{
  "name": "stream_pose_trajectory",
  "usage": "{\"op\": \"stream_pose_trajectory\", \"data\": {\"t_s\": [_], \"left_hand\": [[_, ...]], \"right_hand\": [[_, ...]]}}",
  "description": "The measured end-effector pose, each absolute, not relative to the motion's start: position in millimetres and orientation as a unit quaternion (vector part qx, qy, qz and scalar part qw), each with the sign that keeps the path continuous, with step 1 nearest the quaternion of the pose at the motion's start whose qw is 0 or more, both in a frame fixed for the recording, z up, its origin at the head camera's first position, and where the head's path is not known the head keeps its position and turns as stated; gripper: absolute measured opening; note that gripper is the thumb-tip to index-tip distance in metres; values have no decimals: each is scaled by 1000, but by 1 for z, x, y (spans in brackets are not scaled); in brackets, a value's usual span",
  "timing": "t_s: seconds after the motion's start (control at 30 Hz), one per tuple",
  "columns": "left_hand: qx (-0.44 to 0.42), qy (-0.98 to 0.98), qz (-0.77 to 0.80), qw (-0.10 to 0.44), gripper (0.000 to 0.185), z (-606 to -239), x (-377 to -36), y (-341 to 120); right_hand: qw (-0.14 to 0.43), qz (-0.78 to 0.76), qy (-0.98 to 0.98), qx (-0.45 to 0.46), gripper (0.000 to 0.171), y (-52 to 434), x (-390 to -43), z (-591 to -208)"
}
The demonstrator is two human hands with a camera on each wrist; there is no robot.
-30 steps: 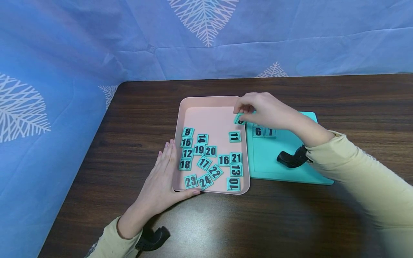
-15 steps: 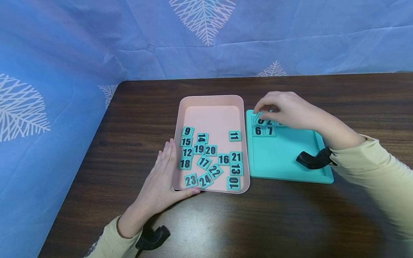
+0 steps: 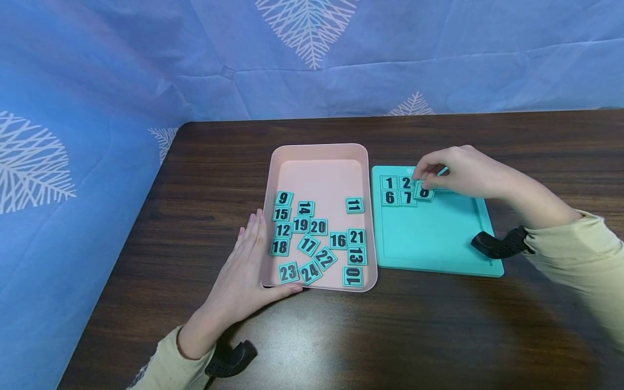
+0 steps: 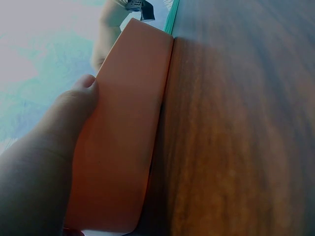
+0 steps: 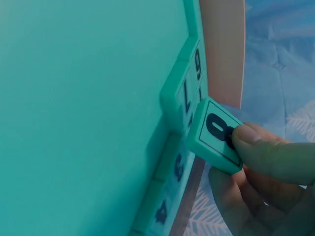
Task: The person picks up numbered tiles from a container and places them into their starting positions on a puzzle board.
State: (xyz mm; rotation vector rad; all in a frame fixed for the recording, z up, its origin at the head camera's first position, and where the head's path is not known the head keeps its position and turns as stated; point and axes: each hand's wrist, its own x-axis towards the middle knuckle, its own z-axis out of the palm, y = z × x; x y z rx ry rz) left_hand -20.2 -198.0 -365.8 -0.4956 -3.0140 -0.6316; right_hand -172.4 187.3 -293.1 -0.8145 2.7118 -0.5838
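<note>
A pink tray [image 3: 319, 154] holds several loose teal number tiles, from tile 9 [image 3: 283, 199] to tile 10 [image 3: 353, 276]. Beside it on the right lies a teal board [image 3: 434, 238] with tiles 1 [image 3: 388, 182], 2, 6 and 7 [image 3: 407, 197] set in its top rows. My right hand [image 3: 455, 170] pinches tile 8 [image 3: 423, 192] and holds it tilted just right of tile 7; the right wrist view shows tile 8 [image 5: 215, 135] under my fingertips [image 5: 256, 147]. With straight fingers my left hand [image 3: 244, 271] rests against the tray's left wall [image 4: 123, 142].
The dark wooden table [image 3: 390, 336] stretches to the front and right. A blue leaf-patterned cloth [image 3: 97, 81] hangs behind and to the left of it. Black wrist straps [image 3: 497, 245] sit on both arms.
My right hand carried tile 8 from the pink tray's far right corner across to the teal board, down to the spot right of tile 7. The left hand stayed still.
</note>
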Motion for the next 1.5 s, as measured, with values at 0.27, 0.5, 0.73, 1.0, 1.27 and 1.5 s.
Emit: {"op": "stream_pose_trajectory", "data": {"t_s": [0.27, 0.5, 0.73, 1.0, 1.27, 1.5], "left_hand": [[-158, -966, -203, 11, 129, -367, -21, -198], [-159, -967, -201, 10, 128, -368, -21, -198], [-161, -966, -202, 14, 128, -368, -20, -198], [-162, -966, -203, 15, 128, -368, -20, -199], [-163, -965, -203, 13, 128, -369, -20, -199], [-164, -965, -204, 17, 127, -369, -20, -199]], "right_hand": [[154, -202, 930, -265, 14, 197, -172, -301], [141, -201, 928, -280, 15, 200, -173, -310], [116, -195, 930, -288, 17, 201, -173, -315], [105, -194, 933, -285, 15, 198, -172, -319], [101, -188, 935, -282, 14, 195, -172, -321], [104, -192, 934, -283, 15, 193, -171, -320]]}}
